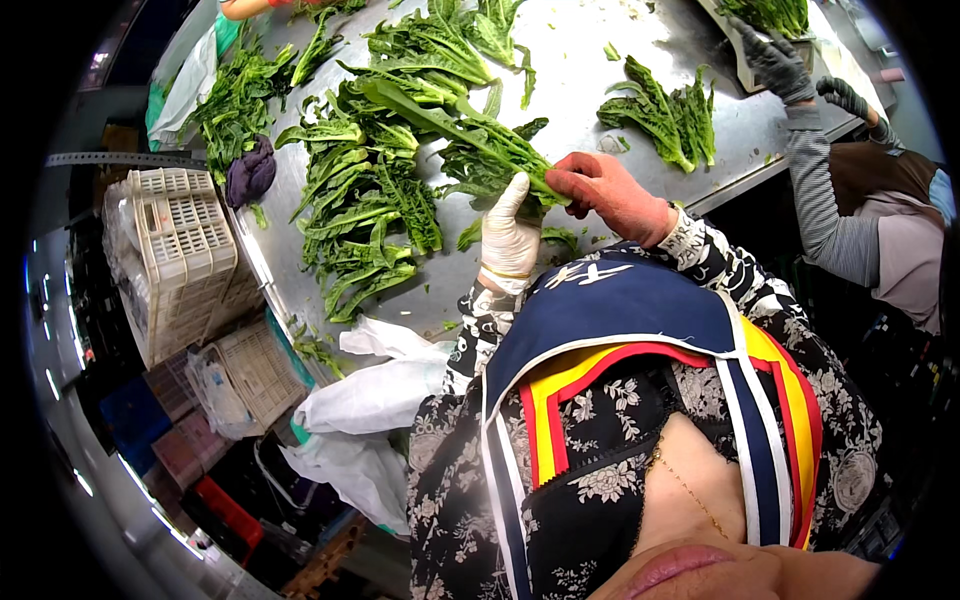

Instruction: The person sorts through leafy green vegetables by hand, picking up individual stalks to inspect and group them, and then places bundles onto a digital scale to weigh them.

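In a white glove, my left hand (pixel 511 238) is closed around the lower part of a bunch of long-leaved lettuce (pixel 491 142). My right hand (pixel 613 196), in a reddish-orange glove, pinches the stem end of the same bunch. Its leaves point away from me to the upper left, above the metal table (pixel 559 90). Just left of my hands lies a large heap of similar leafy greens (pixel 360 202). A smaller bunch (pixel 667 120) rests on the table to the right.
At the upper right, a co-worker's grey-gloved hand (pixel 776 67) touches a tray holding greens (pixel 769 15). Another person's arm (pixel 246 7) shows at the top left. A purple cloth (pixel 251 172) lies by the left edge, near plastic crates (pixel 184 255). White plastic bags (pixel 367 397) hang beside me.
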### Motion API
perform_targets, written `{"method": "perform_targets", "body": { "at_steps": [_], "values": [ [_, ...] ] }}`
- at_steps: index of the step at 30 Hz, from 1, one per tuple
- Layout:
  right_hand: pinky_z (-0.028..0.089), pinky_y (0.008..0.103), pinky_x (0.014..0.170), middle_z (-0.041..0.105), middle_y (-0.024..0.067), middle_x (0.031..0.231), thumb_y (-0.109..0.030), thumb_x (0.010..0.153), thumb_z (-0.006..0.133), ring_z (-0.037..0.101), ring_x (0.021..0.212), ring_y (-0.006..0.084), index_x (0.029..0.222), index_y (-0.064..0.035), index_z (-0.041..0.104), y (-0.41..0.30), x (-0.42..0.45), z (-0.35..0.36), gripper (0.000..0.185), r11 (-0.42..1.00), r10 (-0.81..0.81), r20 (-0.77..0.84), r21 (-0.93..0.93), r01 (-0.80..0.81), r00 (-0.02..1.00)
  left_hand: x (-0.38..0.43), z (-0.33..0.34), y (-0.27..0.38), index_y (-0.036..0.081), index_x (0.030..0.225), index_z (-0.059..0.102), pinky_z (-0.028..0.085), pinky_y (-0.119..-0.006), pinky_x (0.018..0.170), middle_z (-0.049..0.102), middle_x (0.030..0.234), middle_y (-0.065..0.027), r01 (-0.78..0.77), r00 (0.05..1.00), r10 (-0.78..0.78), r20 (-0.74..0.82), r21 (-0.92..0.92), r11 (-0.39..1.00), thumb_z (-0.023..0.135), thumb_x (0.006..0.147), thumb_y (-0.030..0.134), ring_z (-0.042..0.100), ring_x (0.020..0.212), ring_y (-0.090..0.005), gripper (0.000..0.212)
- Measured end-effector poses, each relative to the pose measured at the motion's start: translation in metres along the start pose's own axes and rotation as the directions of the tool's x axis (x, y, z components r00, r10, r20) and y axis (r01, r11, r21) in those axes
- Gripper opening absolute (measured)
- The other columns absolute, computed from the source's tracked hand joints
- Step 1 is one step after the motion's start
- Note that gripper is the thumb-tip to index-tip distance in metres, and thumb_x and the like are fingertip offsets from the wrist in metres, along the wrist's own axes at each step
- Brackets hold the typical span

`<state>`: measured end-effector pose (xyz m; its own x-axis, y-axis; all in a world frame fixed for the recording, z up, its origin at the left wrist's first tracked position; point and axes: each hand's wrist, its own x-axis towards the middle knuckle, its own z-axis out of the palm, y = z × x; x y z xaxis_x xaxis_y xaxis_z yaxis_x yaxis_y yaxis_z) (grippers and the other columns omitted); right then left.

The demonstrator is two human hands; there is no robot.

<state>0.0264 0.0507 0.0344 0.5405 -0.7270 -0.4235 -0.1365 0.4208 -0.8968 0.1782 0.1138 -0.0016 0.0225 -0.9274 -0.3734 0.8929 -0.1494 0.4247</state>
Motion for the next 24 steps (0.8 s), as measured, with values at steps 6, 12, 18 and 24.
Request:
{"method": "perform_targets", "body": {
  "at_steps": [6, 12, 18, 24],
  "values": [
    [0.042, 0.0242, 0.054, 0.056, 0.0024, 0.073, -0.035, 0.088, 0.061, 0.051, 0.061, 0.0092, 0.090, -0.0013, 0.061, 0.013, 0.008, 0.008, 0.033, 0.987, -0.038, -0.160, 0.148, 0.062, 0.986, 0.000, 0.010, -0.011, 0.002, 0.105, 0.062, 0.046, -0.032, 0.083, 0.064, 0.098, -0.0063, -0.197, 0.962, 0.221, -0.160, 0.154, 0.968, 0.061, 0.089, 0.014, 0.059, 0.088, -0.0168, 0.020],
    [0.040, 0.0225, 0.051, 0.049, -0.0010, 0.068, -0.034, 0.090, 0.058, 0.045, 0.055, 0.0073, 0.084, -0.0033, 0.058, 0.022, 0.019, -0.011, 0.031, 0.923, 0.073, -0.185, 0.384, 0.004, 0.980, -0.001, 0.008, -0.011, 0.003, 0.088, 0.064, 0.045, -0.029, 0.071, 0.060, 0.077, -0.0031, -0.237, 0.962, 0.254, -0.100, 0.154, 0.959, 0.063, 0.087, 0.009, 0.056, 0.071, -0.0131, 0.006],
    [0.041, 0.0234, 0.050, 0.053, 0.0009, 0.069, -0.030, 0.090, 0.059, 0.048, 0.057, 0.0076, 0.094, 0.0000, 0.060, 0.014, 0.011, 0.002, 0.031, 0.992, -0.005, -0.150, 0.124, 0.024, 0.989, 0.006, -0.012, -0.009, 0.007, 0.112, 0.058, 0.046, -0.033, 0.082, 0.063, 0.099, -0.0044, 0.004, 0.994, -0.019, -0.110, -0.140, 0.990, 0.065, 0.086, 0.009, 0.058, 0.091, -0.0163, 0.027],
    [0.046, 0.0279, 0.061, 0.062, 0.0071, 0.075, -0.028, 0.091, 0.057, 0.057, 0.063, 0.0121, 0.099, 0.0023, 0.060, 0.030, 0.023, -0.008, 0.032, 0.962, -0.072, -0.197, -0.272, 0.016, 0.978, 0.004, -0.005, -0.001, 0.006, 0.113, 0.060, 0.044, -0.035, 0.091, 0.063, 0.106, -0.0057, -0.077, 0.994, 0.066, -0.091, -0.124, 0.989, 0.065, 0.086, 0.013, 0.057, 0.101, -0.0183, 0.028]
  ]
}}
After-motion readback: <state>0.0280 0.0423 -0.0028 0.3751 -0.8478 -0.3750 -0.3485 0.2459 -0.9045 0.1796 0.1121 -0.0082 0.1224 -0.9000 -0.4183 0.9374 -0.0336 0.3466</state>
